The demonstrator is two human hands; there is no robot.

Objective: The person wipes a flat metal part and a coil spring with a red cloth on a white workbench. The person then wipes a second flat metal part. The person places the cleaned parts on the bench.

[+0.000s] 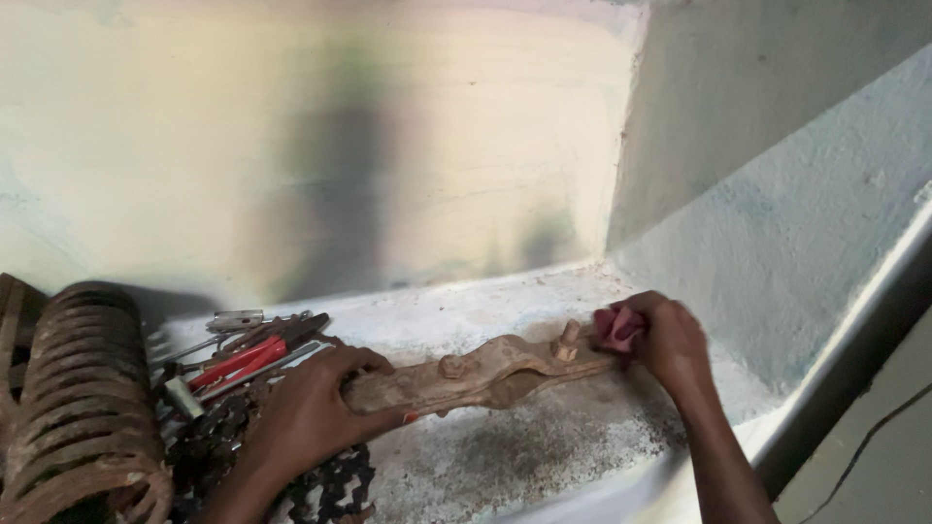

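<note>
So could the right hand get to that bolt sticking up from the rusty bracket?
Probably yes. The right hand, holding a red cloth, sits right beside the upright bolt on the rusty bracket, with nothing between them. The left hand grips the far end.

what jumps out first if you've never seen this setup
The rusty metal bracket with bolts, lying mid-frame on the pale concrete ledge: the left hand grips one end, the right hand presses a red cloth at the other. At far left sits a big rusted coil spring beside red-handled tools.
</note>
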